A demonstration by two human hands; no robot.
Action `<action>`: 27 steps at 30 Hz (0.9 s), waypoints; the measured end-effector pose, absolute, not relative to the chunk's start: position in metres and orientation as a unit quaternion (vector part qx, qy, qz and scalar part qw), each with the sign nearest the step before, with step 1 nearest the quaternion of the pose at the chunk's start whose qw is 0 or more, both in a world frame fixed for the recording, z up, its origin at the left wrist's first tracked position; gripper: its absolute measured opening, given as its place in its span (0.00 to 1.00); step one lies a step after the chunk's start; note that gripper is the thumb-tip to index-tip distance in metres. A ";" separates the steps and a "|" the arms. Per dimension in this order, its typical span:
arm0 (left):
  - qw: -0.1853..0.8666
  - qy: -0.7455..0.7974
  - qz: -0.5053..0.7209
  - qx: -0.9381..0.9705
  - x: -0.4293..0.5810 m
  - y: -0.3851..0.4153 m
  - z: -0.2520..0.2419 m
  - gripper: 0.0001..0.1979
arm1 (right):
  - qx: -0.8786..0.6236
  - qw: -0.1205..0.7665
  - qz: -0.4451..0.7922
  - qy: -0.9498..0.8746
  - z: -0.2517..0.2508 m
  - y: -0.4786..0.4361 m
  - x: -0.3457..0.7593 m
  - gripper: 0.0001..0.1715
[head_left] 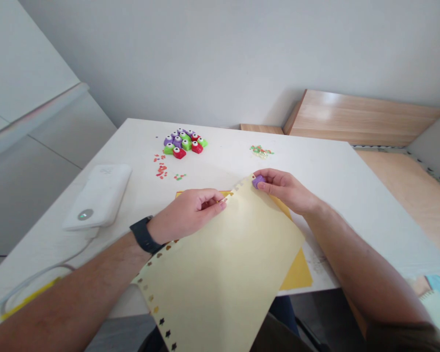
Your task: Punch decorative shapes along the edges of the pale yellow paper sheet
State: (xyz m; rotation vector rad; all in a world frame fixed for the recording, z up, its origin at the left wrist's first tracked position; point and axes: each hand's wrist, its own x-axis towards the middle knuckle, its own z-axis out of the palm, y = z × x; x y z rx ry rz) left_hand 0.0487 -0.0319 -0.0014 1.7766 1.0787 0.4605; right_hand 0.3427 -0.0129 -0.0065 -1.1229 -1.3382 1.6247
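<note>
A large sheet of pale yellow paper [234,254] slants across the middle, with shaped holes along its left and upper edges. My left hand [190,212] pinches the upper edge between thumb and fingers. My right hand [284,188] grips a small purple craft punch [258,182] at the sheet's top corner; the paper edge meets the punch there. Under the sheet lies a deeper yellow sheet [298,274], mostly covered. Farther back sits a cluster of purple, green and red craft punches [185,142] with white round buttons.
Red paper bits [162,171] lie near the punches, and green and red confetti [261,151] sits at the back right. A white power bank [99,195] with a cable [51,269] rests at the left of the white table [333,181]. Wooden furniture [359,117] stands behind right.
</note>
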 end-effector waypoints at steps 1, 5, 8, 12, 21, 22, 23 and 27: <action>0.484 0.443 0.187 0.731 0.049 -0.032 -0.001 0.20 | -0.436 0.370 0.633 -0.522 -0.007 -0.013 0.343 0.25; 0.485 0.442 0.177 0.733 0.049 -0.033 0.000 0.20 | -0.433 0.364 0.638 -0.523 -0.009 -0.013 0.343 0.26; 0.488 0.444 0.171 0.732 0.049 -0.033 0.000 0.20 | -0.436 0.357 0.639 -0.524 -0.008 -0.013 0.343 0.26; 0.494 0.444 0.172 0.728 0.048 -0.033 -0.001 0.20 | -0.438 0.355 0.636 -0.528 -0.006 -0.014 0.342 0.26; 0.481 0.446 0.170 0.736 0.049 -0.034 0.000 0.20 | -0.452 0.355 0.628 -0.525 -0.008 -0.013 0.341 0.27; 0.480 0.446 0.170 0.736 0.049 -0.034 0.001 0.20 | -0.453 0.354 0.627 -0.526 -0.008 -0.013 0.341 0.27; 0.481 0.445 0.170 0.736 0.049 -0.034 0.001 0.20 | -0.453 0.353 0.626 -0.527 -0.008 -0.013 0.341 0.26; 0.477 0.446 0.168 0.739 0.049 -0.034 0.002 0.20 | -0.454 0.352 0.626 -0.528 -0.008 -0.013 0.342 0.27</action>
